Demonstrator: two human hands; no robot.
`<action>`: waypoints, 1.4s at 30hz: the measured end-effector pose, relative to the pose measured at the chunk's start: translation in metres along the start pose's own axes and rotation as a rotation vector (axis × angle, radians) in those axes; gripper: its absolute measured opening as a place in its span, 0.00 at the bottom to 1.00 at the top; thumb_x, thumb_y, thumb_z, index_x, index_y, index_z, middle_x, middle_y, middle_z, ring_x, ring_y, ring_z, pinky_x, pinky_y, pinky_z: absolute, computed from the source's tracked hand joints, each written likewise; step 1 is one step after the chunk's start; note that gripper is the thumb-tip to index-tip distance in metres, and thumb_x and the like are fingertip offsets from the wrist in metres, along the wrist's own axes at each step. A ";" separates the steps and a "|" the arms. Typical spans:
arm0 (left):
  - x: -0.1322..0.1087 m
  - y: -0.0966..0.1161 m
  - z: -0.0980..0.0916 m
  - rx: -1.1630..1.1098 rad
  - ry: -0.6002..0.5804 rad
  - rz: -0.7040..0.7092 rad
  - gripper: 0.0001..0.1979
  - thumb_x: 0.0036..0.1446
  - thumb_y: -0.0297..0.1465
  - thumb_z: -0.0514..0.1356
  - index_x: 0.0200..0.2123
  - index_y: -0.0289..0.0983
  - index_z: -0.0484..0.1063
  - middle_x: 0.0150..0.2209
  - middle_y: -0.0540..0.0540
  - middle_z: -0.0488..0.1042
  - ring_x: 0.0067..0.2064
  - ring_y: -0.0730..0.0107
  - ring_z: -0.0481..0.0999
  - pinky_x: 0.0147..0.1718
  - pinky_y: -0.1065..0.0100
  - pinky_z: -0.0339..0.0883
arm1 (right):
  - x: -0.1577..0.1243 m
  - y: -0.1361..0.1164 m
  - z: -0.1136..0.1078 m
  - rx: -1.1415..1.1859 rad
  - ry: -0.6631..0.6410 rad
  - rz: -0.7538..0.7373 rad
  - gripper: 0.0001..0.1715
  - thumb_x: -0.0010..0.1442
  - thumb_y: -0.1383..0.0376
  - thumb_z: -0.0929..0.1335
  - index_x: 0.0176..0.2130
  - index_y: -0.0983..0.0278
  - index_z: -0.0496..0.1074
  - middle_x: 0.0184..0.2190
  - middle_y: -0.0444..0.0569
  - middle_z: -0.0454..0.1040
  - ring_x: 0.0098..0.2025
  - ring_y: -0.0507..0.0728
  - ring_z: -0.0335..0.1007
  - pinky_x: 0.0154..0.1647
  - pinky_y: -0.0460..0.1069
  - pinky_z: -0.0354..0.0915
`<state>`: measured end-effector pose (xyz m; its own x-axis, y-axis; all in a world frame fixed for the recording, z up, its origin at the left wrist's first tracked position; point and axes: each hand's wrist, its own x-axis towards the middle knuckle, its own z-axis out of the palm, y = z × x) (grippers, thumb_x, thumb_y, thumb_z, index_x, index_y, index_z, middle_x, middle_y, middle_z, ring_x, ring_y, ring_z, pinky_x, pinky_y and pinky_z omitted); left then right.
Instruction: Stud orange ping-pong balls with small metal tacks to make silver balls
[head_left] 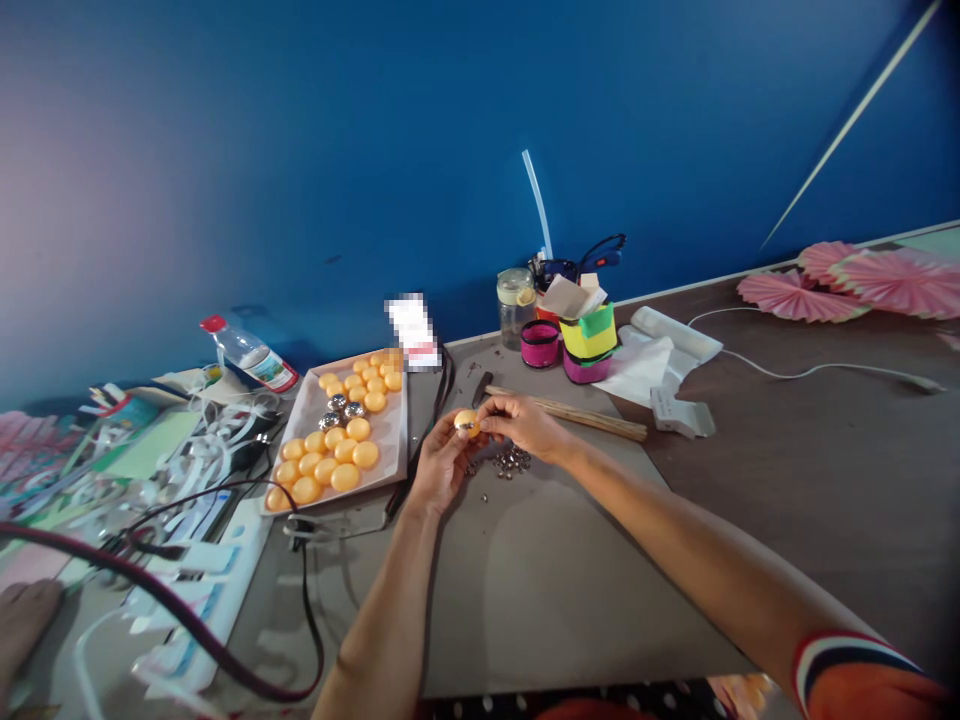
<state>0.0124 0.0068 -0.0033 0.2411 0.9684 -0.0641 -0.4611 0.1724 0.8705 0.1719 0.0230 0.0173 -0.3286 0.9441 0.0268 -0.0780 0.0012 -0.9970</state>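
My left hand is curled around a small orange ball, held up above the grey table mat. My right hand pinches at the ball's right side, fingertips pressed together on something tiny that I cannot make out. Just below the hands lies a heap of small silver studs. To the left sits a white tray with several orange balls and a few silver-covered ones.
A plastic bottle, cables and a white power strip crowd the left. Wooden sticks, a glass jar, coloured tape rolls, a glue gun and white cloth lie behind. Pink paper fans sit far right.
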 end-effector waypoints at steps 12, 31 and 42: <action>-0.002 -0.001 0.001 0.051 -0.012 0.027 0.20 0.46 0.35 0.67 0.42 0.36 0.71 0.35 0.47 0.74 0.35 0.71 0.75 0.41 0.66 0.67 | -0.002 -0.003 -0.004 -0.048 -0.029 0.011 0.11 0.49 0.58 0.70 0.28 0.64 0.69 0.17 0.41 0.66 0.22 0.50 0.60 0.27 0.47 0.55; -0.004 0.000 0.009 0.004 -0.005 0.040 0.18 0.48 0.34 0.66 0.42 0.36 0.70 0.34 0.47 0.76 0.35 0.71 0.76 0.38 0.68 0.68 | 0.002 0.007 -0.006 0.274 -0.023 -0.078 0.13 0.47 0.61 0.72 0.31 0.63 0.67 0.22 0.39 0.68 0.25 0.49 0.65 0.33 0.48 0.62; -0.003 0.004 0.004 -0.077 0.033 0.044 0.18 0.48 0.34 0.66 0.43 0.37 0.70 0.39 0.46 0.76 0.37 0.70 0.77 0.41 0.67 0.68 | 0.000 0.000 -0.006 0.475 -0.070 0.000 0.13 0.42 0.65 0.75 0.28 0.64 0.69 0.25 0.41 0.70 0.29 0.49 0.67 0.37 0.48 0.62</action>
<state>0.0130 0.0041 0.0022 0.1910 0.9806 -0.0437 -0.5350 0.1413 0.8330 0.1780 0.0250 0.0168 -0.3894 0.9198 0.0481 -0.4944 -0.1647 -0.8535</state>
